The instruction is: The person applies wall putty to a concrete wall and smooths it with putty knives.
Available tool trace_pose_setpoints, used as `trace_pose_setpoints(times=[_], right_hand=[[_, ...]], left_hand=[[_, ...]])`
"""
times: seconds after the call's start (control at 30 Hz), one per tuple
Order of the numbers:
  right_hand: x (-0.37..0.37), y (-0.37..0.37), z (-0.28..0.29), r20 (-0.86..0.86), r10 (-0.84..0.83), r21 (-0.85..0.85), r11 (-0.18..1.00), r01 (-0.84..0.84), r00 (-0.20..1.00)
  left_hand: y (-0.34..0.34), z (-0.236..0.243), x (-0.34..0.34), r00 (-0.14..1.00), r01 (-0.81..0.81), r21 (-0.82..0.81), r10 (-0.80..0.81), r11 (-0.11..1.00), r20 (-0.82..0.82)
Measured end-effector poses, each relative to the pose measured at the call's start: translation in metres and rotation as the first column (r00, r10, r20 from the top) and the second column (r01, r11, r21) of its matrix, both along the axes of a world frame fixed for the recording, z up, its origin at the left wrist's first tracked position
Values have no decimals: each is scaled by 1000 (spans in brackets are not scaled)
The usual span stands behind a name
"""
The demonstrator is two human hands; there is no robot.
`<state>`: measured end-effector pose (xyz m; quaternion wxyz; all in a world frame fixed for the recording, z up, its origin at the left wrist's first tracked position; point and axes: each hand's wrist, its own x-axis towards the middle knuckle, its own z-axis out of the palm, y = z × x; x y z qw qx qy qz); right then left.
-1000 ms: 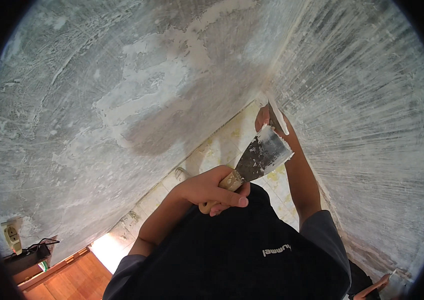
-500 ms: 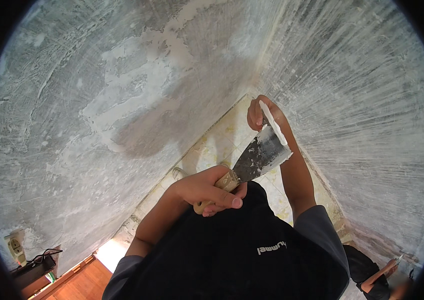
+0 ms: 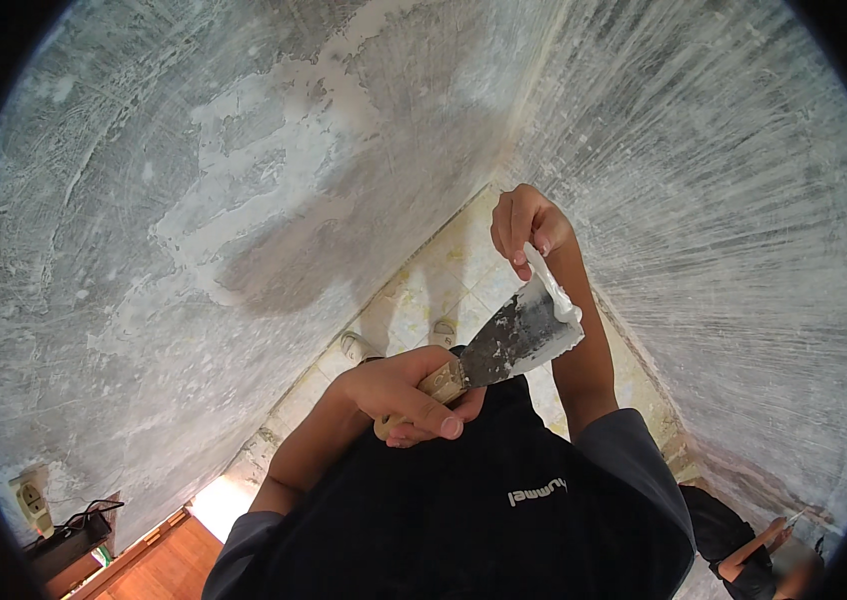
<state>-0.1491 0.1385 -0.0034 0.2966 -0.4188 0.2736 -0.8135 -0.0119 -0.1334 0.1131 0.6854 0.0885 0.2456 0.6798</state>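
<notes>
Grey patchy walls meet in a corner as from afar I hold a scraper above the tiled floor, left hand closed around its handle, right hand pinching a white-coated strip at its blade

One scraper shows, with one left hand at its handle and one right hand beyond its blade — plus one white-coated strip by its edge. Two walls flank it; two pale shoe tips, left of its blade; one socket, far lower left; one co-worker, lower right.
</notes>
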Motion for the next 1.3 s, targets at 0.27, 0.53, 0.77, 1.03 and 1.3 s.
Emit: trace_pose_setpoints(times=[0.27,0.53,0.77,1.03,1.3], right_hand=[[-9,7,-1,-107,-20,-1,1000,20,994],[-8,19,27,-190,-53,116,990,76,980],[-3,18,35,-205,6,162,986,27,979],[26,32,24,35,-223,-5,975,224,974],[78,62,113,-364,-741,418,411,810,564]], left_hand=[[-7,-6,-2,999,-27,80,25,996,27],[-7,-12,1,994,-96,171,85,981,65],[-8,-19,1,985,-154,251,130,956,109],[-27,-11,-6,888,-316,-16,290,949,-357],[-22,-3,-6,698,-433,-175,206,884,-686]])
